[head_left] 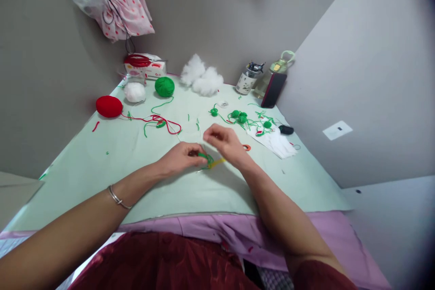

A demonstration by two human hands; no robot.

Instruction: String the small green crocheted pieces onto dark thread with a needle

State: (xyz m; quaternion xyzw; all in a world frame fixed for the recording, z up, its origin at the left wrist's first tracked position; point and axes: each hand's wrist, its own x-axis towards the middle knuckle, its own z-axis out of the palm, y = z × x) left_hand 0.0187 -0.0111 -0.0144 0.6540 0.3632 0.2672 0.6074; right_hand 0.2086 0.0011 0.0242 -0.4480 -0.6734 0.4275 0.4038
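Note:
My left hand (181,157) is closed in a pinch on a small green crochet piece (205,159) just above the pale green table (102,158). A yellow-handled crochet hook (217,163) lies beside the piece and pokes out toward the right. My right hand (226,141) hovers just right of it with fingers curled together; what they pinch is too thin to make out. A silver bangle sits on my left wrist.
Red (108,106), white (135,92) and green (164,86) yarn balls sit at the back left, with loose red and green strands (159,122) nearby. White stuffing (200,79), a box (145,69), a jar (247,80), a phone (273,89), several small green crocheted bits (239,117) and white paper (277,141) lie further back.

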